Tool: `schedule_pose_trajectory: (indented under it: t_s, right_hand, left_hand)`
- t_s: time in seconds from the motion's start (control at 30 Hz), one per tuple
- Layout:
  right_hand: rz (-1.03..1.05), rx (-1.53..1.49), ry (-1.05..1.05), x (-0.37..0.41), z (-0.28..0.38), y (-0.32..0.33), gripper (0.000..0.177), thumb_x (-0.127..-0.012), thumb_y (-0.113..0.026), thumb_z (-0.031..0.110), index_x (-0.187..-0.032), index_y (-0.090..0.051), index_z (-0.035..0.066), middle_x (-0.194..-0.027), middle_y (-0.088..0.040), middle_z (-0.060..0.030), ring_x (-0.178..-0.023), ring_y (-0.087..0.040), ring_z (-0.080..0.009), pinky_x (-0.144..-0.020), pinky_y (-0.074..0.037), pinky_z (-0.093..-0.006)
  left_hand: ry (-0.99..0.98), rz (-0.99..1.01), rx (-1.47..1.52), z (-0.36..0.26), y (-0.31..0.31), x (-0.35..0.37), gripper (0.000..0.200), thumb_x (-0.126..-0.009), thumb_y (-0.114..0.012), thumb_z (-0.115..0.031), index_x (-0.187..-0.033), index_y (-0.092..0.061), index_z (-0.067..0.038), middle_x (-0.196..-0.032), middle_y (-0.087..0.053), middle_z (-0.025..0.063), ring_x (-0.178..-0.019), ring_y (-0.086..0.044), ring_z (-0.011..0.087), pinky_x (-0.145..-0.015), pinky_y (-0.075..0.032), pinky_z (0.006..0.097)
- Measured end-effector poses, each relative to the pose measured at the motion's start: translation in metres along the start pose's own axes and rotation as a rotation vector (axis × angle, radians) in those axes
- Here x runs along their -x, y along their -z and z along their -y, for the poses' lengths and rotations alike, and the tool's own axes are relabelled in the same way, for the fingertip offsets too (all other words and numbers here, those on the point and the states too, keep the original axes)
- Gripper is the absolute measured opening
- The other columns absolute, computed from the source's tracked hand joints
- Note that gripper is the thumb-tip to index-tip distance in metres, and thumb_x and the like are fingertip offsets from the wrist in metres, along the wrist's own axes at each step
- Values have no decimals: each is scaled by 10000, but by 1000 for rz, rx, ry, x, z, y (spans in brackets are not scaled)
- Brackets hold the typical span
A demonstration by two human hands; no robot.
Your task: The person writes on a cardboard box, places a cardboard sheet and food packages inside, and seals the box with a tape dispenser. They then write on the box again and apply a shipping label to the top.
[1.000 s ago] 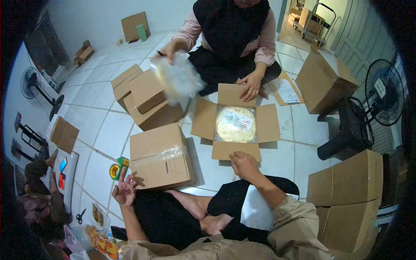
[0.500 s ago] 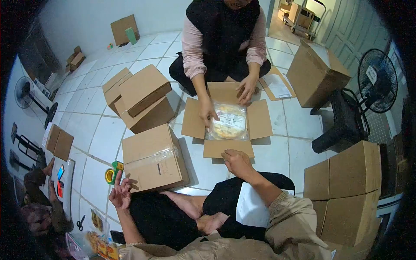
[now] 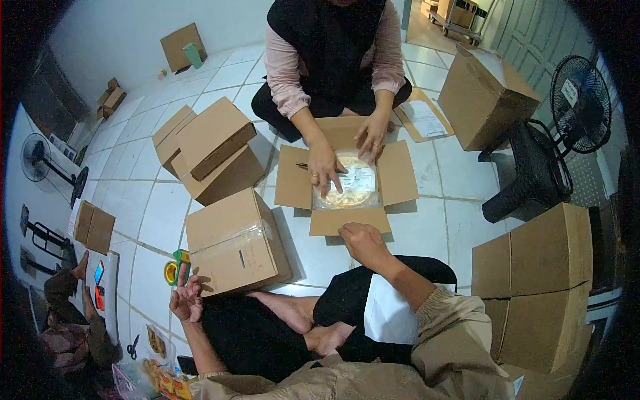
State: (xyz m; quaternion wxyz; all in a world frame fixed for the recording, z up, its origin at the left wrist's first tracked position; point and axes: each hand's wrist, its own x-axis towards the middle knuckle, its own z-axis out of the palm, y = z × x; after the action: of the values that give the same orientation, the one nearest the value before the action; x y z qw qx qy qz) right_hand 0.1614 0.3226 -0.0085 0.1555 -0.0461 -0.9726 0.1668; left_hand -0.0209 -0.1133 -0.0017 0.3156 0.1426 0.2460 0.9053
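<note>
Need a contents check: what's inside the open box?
In the open box, a clear bag holding a round food item with a white label; a co-worker's hands press on it. Anything under the bag is covered.

Single head-worn fisheye view, looking steeply down and forward, close over seated lap, floor beyond

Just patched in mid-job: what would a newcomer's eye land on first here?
The open box in the middle of the floor stands out first, with bagged round food inside and a co-worker's hand pressing on it. The person's right hand is at the box's near flap. The left hand is raised, fingers spread, beside the sealed box.
</note>
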Motion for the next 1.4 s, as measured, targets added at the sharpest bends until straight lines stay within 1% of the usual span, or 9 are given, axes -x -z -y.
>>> schedule_pose_trajectory:
  t_s: [0.43,0.5,0.63,0.77,0.83,1.03,1.13,1.3,1.4]
  right_hand:
    - [-165,-23,65,-1,3,5,95,-715,-549,13,-794,-602,8,-804,-608,-129,-797,-617,-287,-690,-500,-378]
    - [-9,-13,-5,-1,3,6,210,-715,-599,22,-919,-641,-1,-921,-646,-146,-880,-625,-278,-768,-499,-370]
    - [21,-39,-31,0,0,6,221,-716,-594,14,-931,-643,-2,-946,-646,-156,-898,-624,-277,-783,-497,-373]
    - [-138,-48,-78,-1,-10,7,214,-726,-598,11,-935,-645,2,-952,-646,-158,-918,-618,-287,-817,-485,-382]
    - [-236,-27,-75,-1,-16,7,205,-729,-601,13,-929,-644,3,-945,-648,-155,-920,-617,-289,-836,-478,-384]
    - [-513,70,-93,-8,-13,35,222,-737,-595,43,-957,-616,26,-1012,-611,-132,-1022,-555,-278,-888,-425,-395]
    - [-483,-2,-151,-4,-14,34,235,-746,-598,69,-977,-606,30,-1018,-597,-127,-1044,-536,-280,-896,-424,-395]
    - [157,-251,-314,7,-21,7,247,-758,-623,153,-973,-616,32,-920,-626,-148,-916,-599,-310,-817,-480,-405]
    - [298,-250,-300,10,-21,0,277,-763,-636,189,-988,-618,28,-900,-640,-167,-850,-623,-319,-756,-499,-414]
  left_hand:
    - [-15,-36,-24,2,-2,-1,823,-837,-599,-241,-1428,-59,-46,-1168,-490,286,-931,-616,333,-639,-584,337]
    - [-17,-50,-30,1,1,0,815,-840,-597,-244,-1426,-69,-42,-1166,-491,285,-931,-617,332,-635,-584,330]
    - [-2,-67,-40,2,-3,-1,787,-847,-589,-257,-1420,-99,-33,-1142,-509,279,-906,-629,317,-615,-584,326]
    - [78,-131,-274,-4,-20,-10,772,-825,-600,-229,-1420,-141,-51,-1190,-485,273,-873,-634,293,-623,-578,317]
    - [294,-136,-770,-5,-42,-18,772,-755,-671,-263,-1370,-275,-12,-1062,-571,221,-828,-655,276,-538,-565,293]
    - [288,-151,-787,16,-86,-51,784,-716,-712,-264,-1342,-324,4,-1057,-580,190,-818,-649,266,-587,-553,284]
    - [288,1,-630,32,-49,-62,754,-762,-694,-229,-1352,-293,16,-1082,-564,223,-905,-628,264,-726,-549,302]
    - [111,-57,-238,33,-41,-61,670,-852,-594,-189,-1374,-230,22,-1097,-548,239,-924,-622,276,-818,-541,352]
    - [142,-29,-231,33,-45,-61,680,-857,-583,-181,-1384,-199,14,-1116,-537,229,-966,-605,274,-835,-534,349]
